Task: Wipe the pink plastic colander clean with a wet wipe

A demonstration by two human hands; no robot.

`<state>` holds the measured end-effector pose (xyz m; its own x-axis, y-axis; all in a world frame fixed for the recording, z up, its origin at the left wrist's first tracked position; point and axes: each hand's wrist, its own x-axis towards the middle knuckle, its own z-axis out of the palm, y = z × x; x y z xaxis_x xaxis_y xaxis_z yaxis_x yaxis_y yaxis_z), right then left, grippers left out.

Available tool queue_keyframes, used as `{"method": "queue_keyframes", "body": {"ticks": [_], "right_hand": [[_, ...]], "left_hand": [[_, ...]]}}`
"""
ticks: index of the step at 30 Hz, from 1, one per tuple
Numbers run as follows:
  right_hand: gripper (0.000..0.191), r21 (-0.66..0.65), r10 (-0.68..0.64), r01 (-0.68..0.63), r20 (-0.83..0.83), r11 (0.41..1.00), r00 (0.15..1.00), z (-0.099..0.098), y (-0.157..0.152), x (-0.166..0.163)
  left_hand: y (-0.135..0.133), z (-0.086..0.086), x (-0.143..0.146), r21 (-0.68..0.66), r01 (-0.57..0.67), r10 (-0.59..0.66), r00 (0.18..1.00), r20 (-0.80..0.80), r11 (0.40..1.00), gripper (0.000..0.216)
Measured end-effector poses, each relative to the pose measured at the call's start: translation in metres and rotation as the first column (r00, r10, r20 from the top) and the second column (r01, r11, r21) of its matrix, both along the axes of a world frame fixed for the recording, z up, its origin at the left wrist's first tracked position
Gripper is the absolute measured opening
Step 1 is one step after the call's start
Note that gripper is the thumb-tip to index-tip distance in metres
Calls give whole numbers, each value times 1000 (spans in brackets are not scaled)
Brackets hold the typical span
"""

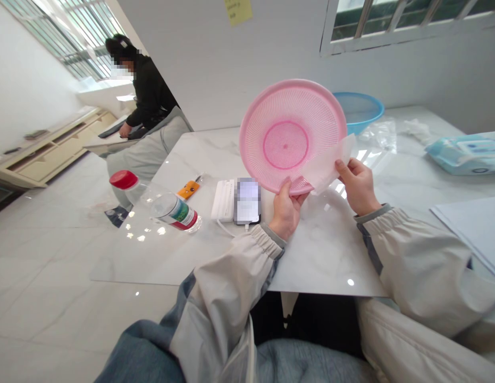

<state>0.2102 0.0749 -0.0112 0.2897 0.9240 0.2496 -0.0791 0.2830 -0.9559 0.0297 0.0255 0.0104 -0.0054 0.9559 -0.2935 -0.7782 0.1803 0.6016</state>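
A round pink plastic strainer basket (286,114) is held up over the table, tilted so that its inside faces me. My left hand (287,211) grips its lower rim, the thumb on the inner side. Between the thumb and fingers of my right hand (358,185) is a thin whitish wipe (325,166), which lies against the lower right part of the basket. Behind the basket, a blue basket (357,110) stands on the table, partly hidden. A phone (247,201) with a cable lies left of my left hand, beside a white power bank (223,200).
A water bottle (177,213) with a red cap stands at the table's left, near an orange object (189,189). Clear plastic wrap (378,134), a blue wipes pack (468,153) and white paper (474,223) lie right. Another person (145,88) sits far left.
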Motion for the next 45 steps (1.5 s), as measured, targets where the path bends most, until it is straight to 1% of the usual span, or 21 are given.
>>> {"method": "queue_keyframes", "body": {"ticks": [4,7,11,15,18,22,25,29,32,35,40,43,45], "right_hand": [[44,20,46,-46,-38,999,998,3,-2,-3],[44,21,63,-62,-45,998,997,1,-2,-1],[40,-39,66,-67,-26,997,997,-1,-1,1],[33,-89,66,-74,-96,993,993,4,-5,-2],[32,-93,47,-60,-137,994,989,8,-7,-4],[38,-53,-22,14,-155,998,988,6,-3,-4],[45,6,-70,73,-219,997,973,4,2,-3],[41,88,-91,121,-286,989,954,5,4,-4],[42,105,-101,142,-321,984,942,10,1,-6],[44,70,-113,144,-330,987,937,15,-3,-6],[45,20,-86,98,-324,995,942,19,-6,-6],[45,0,-63,65,-291,998,955,17,-8,-8],[43,6,-64,67,-239,998,969,16,-10,-8]], "left_hand": [[-1,0,-1,-9,17,-17,1000,-3,1000,31],[0,-1,-2,-15,19,-19,1000,7,1000,30],[1,-2,-2,-23,20,-20,1000,-3,1000,27],[1,-2,-2,-13,9,-9,1000,-25,1000,24],[1,-2,-2,1,-9,9,999,-34,1000,25],[2,-3,-1,10,-50,50,998,-34,999,21],[2,-5,0,-21,-88,87,996,-36,996,17],[1,-4,0,-32,-98,96,995,-37,995,15],[1,-5,0,-19,-98,97,994,-43,995,12],[2,-8,0,-17,-88,87,994,-72,996,11],[4,-13,0,5,-68,69,990,-127,998,15],[4,-14,1,8,-51,51,989,-142,999,14],[4,-15,1,2,-38,38,989,-146,999,13]]}}
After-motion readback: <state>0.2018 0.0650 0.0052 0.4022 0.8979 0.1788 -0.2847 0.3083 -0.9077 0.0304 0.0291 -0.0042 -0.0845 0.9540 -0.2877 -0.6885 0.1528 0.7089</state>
